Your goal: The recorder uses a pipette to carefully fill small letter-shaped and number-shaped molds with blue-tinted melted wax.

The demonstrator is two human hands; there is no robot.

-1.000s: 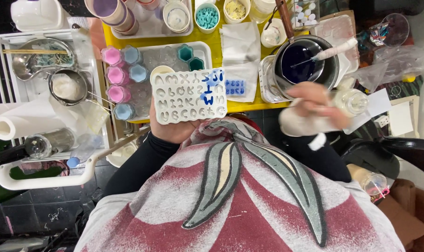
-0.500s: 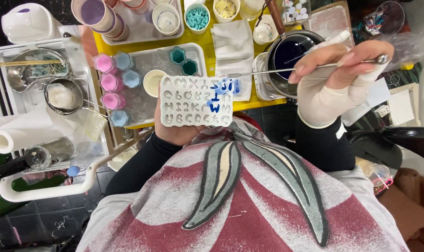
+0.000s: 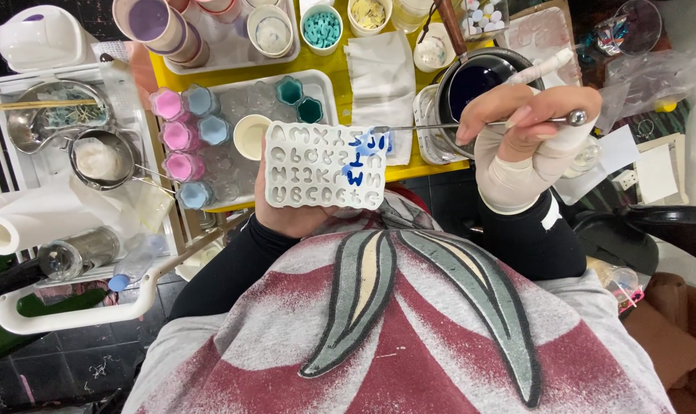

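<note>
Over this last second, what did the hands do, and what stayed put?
The right hand rose from low beside the dark pot and swung its thin metal tool level, tip now at the upper right corner of the white letter mould, by the blue-filled letters. The left hand kept holding the mould from beneath. The yellow table and its cups look unchanged.

A matt white letter mould [image 3: 325, 165], rubbery-looking and smeared with glossy blue, rested in the left hand [image 3: 286, 215]. The right hand [image 3: 516, 123], wrapped in pale cloth, held a thin shiny metal rod [image 3: 470, 124]. A polished steel pot [image 3: 478, 77] sat near folded paper towel [image 3: 378, 65] on the smooth yellow counter [image 3: 332, 61]
</note>
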